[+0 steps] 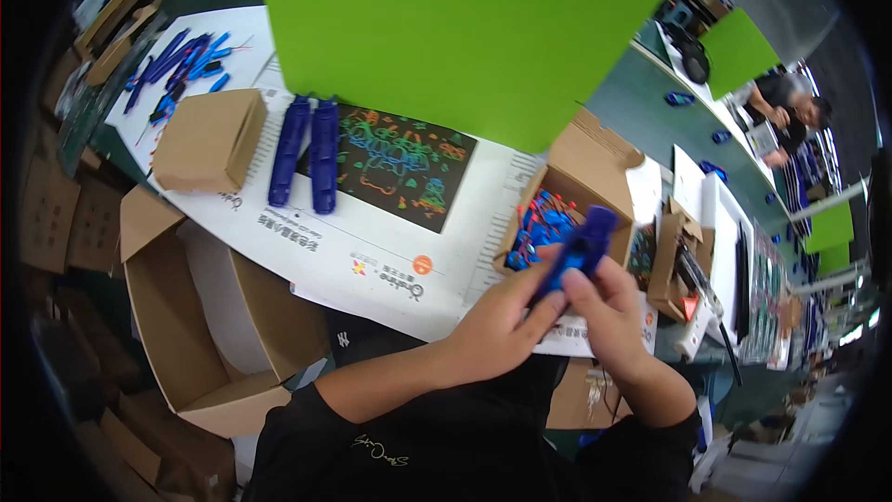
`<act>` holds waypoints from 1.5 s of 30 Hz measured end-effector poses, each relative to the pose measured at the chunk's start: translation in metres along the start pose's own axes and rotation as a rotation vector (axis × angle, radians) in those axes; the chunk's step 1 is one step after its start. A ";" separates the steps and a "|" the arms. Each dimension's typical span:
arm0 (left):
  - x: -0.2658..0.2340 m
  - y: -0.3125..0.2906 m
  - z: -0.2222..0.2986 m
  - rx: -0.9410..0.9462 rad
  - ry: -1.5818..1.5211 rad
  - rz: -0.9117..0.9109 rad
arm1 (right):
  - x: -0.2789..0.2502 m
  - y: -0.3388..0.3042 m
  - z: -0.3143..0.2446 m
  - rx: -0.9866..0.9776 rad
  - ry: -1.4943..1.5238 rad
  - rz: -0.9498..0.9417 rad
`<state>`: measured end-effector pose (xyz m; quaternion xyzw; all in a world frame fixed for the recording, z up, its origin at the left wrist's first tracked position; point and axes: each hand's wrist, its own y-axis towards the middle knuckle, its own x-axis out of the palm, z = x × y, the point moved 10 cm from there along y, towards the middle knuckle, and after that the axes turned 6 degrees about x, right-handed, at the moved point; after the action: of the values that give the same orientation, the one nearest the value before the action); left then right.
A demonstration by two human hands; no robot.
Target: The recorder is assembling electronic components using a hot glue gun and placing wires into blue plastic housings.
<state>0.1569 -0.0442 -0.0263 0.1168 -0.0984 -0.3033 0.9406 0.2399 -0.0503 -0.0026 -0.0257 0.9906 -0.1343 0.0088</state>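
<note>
Both my hands are closed round a dark blue plastic housing [587, 240], held tilted above the right part of the table. A brighter blue piece shows inside it, partly behind my fingers. My left hand [506, 321] grips the lower end, and my right hand [609, 311] has its thumb pressed on the near face. Just beyond my hands stands an open cardboard box [595, 172] with several small blue parts with red wires [544, 223]. Two more long dark blue housings [323, 156] lie side by side at the middle left, beside a black sheet with a coloured drawing [400, 167].
A closed cardboard box [206, 139] sits at left, near a pile of blue parts with wires [181, 65]. A large open carton [200, 316] stands below the table's left edge. A green panel [465, 28] rises at the back. Right of my hands is a soldering iron [692, 274]. Another person [785, 112] sits far right.
</note>
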 end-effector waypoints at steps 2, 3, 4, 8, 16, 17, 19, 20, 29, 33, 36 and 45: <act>-0.027 -0.006 0.030 0.202 0.131 0.107 | -0.022 0.013 -0.028 -0.137 -0.100 0.048; -0.057 -0.012 0.040 0.253 0.375 0.195 | -0.054 0.026 -0.043 -0.164 -0.152 0.218; -0.090 -0.015 0.053 0.304 0.612 0.263 | -0.092 0.043 -0.064 -0.222 -0.143 0.352; -0.217 -0.021 0.056 -0.086 1.263 0.651 | -0.269 0.162 -0.079 -0.096 -0.322 0.623; -0.229 0.004 0.008 -0.217 1.384 0.457 | -0.408 0.297 0.038 -0.069 -0.358 0.823; -0.230 -0.001 0.007 -0.248 1.348 0.448 | -0.412 0.289 0.039 -0.015 -0.387 0.942; -0.224 -0.010 0.014 -0.184 1.311 0.381 | -0.404 0.279 0.009 0.091 -0.663 0.951; -0.223 -0.022 0.015 -0.209 1.299 0.339 | -0.373 0.273 -0.017 0.165 -0.912 0.786; -0.105 -0.036 -0.055 -0.209 -0.413 0.464 | -0.253 -0.139 -0.049 0.437 -0.832 0.814; -0.107 -0.031 -0.051 -0.118 -0.357 0.518 | -0.286 -0.198 0.073 0.798 -0.596 0.853; -0.109 -0.035 -0.058 -0.163 -0.318 0.515 | -0.301 -0.185 0.104 0.616 -0.330 0.947; -0.090 -0.040 -0.071 -0.226 -0.583 0.474 | -0.285 -0.176 0.047 0.097 -0.374 1.024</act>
<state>0.0811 -0.0109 -0.1154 -0.1046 -0.3515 -0.1068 0.9242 0.5344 -0.2166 0.0015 0.4367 0.8508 -0.1515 0.2500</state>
